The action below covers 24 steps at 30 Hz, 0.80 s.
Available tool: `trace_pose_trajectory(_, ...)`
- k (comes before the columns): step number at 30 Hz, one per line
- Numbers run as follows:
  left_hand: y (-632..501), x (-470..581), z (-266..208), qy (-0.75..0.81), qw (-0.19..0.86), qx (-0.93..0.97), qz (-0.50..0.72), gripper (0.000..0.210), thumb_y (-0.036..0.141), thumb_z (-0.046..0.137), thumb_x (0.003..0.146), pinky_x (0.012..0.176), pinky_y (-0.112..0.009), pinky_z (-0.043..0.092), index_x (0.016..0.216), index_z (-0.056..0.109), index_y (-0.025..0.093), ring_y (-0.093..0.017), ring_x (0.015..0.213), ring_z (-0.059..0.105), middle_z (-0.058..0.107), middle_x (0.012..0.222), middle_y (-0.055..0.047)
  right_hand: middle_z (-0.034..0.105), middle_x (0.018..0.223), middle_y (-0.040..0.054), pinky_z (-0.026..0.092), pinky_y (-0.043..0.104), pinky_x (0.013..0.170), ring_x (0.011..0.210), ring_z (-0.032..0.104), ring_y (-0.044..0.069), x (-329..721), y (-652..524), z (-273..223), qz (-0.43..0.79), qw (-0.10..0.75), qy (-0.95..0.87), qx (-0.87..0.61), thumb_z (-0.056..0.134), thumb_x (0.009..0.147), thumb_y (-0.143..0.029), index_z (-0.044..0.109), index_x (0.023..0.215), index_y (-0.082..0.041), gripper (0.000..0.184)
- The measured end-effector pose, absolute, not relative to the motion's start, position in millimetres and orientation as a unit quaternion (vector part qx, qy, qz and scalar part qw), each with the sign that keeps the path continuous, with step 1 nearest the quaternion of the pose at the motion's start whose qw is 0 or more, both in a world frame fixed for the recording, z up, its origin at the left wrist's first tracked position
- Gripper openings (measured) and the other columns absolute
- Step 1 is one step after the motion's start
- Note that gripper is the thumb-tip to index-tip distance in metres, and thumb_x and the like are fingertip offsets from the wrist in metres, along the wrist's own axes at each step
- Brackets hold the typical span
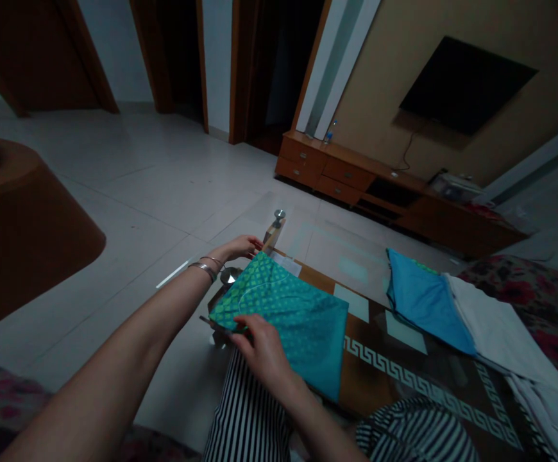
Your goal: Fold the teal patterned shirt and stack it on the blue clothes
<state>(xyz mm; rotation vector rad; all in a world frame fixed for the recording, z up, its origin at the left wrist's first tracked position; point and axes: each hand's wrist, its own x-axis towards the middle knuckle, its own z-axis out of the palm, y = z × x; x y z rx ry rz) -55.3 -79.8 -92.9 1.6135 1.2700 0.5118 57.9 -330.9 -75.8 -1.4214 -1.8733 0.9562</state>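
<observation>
Teal patterned cloth (288, 314) lies folded at centre of frame on desk (365, 378); left hand (240, 246) pinches far corner, right hand (260, 346) pinches near edge; blue cloth (423, 298) and white cloth (495, 333) already folded at right; final squaring seems left

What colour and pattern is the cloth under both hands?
Teal-green cloth with a small repeating print, head view.

The room is dim. Pale tiles cover the floor (129, 186). A dark TV (464, 83) hangs on the tan wall (385, 70) above a low wooden cabinet (356, 176) with drawers. Brown door frames (238, 70) stand at the far side. A floral sofa (533, 289) sits right, a brown rug (24, 231) left.
</observation>
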Motion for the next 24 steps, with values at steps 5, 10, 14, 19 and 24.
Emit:
trace_pose_trajectory(5, -123.3, -59.6, -94.2, 0.568, 0.364, 0.702, 0.227, 0.039, 0.007, 0.048, 0.079, 0.106, -0.039, 0.039, 0.115, 0.062, 0.011, -0.025, 0.123, 0.05, 0.058, 0.128, -0.015, 0.067, 0.103, 0.0081, 0.048, 0.031, 0.085, 0.096, 0.062, 0.02, 153.8, -392.1, -98.0, 0.274, 0.359, -0.621, -0.641, 0.046, 0.092, -0.027, 0.066, 0.105, -0.019, 0.025)
trace_pose_trajectory(10, -203.0, -28.4, -96.0, 0.435, 0.1, 0.875, 0.185, 0.042, 0.029, 0.041, 0.093, 0.115, -0.051, 0.019, 0.133, 0.054, 0.021, -0.029, 0.141, 0.026, 0.036, 0.152, -0.009, 0.066, 0.109, 0.0135, 0.045, 0.035, 0.09, 0.102, 0.061, 0.024, 226.5, -428.4, -121.0, 0.121, 0.307, -0.529, -0.782, 0.041, 0.091, -0.028, 0.064, 0.11, -0.015, 0.033)
trace_pose_trajectory(14, -225.8, -17.7, -115.5, 0.468, 0.034, 0.874, 0.124, 0.048, 0.04, 0.039, 0.095, 0.112, -0.055, 0.018, 0.137, 0.05, 0.019, -0.033, 0.142, 0.022, 0.034, 0.153, -0.014, 0.066, 0.11, 0.0168, 0.045, 0.034, 0.086, 0.104, 0.062, 0.026, 231.3, -424.4, -115.1, 0.096, 0.199, -0.485, -0.846, 0.039, 0.093, -0.025, 0.06, 0.118, -0.011, 0.035)
trace_pose_trajectory(19, -217.0, -21.9, -124.0, 0.557, -0.016, 0.818, 0.142, 0.048, 0.038, 0.031, 0.096, 0.104, -0.056, 0.03, 0.132, 0.054, 0.018, -0.035, 0.136, 0.029, 0.036, 0.149, -0.018, 0.064, 0.115, 0.0162, 0.047, 0.033, 0.081, 0.105, 0.063, 0.027, 203.9, -420.7, -101.7, 0.106, 0.152, -0.48, -0.857, 0.058, 0.088, -0.029, 0.047, 0.135, -0.013, 0.051)
trace_pose_trajectory(24, -206.1, -36.5, -112.7, 0.72, 0.025, 0.685, 0.109, 0.061, 0.05, 0.046, 0.085, 0.088, -0.056, 0.042, 0.128, 0.052, 0.006, -0.043, 0.12, 0.044, 0.049, 0.131, -0.028, 0.067, 0.112, 0.0139, 0.047, 0.032, 0.084, 0.105, 0.065, 0.025, 201.6, -421.3, -100.2, 0.136, 0.164, -0.46, -0.862, 0.065, 0.083, -0.024, 0.044, 0.136, -0.016, 0.057)
